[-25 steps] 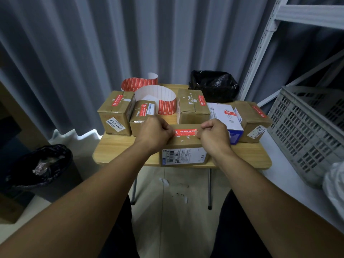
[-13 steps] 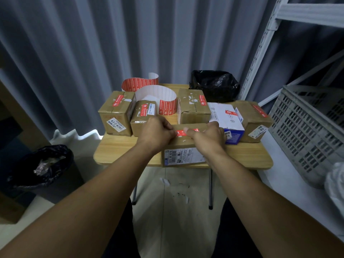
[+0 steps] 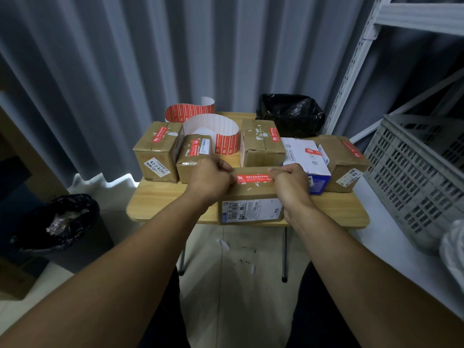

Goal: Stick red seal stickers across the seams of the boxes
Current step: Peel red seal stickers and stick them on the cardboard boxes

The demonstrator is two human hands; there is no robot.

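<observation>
left hand (image 3: 209, 175), right hand (image 3: 291, 182) — holding red sticker (image 3: 253, 178)

A grey pleated curtain (image 3: 100, 59) hangs across the whole back wall, and daylight shows as a bright patch at its hem (image 3: 115, 178); the room is otherwise dim. In front stands a small light wooden bench (image 3: 160, 204) on thin dark metal legs (image 3: 284, 254), over a pale tiled floor (image 3: 238, 297) littered with white paper scraps (image 3: 223, 243). On the right, a white perforated metal shelving upright (image 3: 351, 64) rises above a white shelf (image 3: 391, 247) bearing a grey plastic lattice crate (image 3: 414, 177). A black-lined waste bin (image 3: 60, 222) sits on the left.
</observation>
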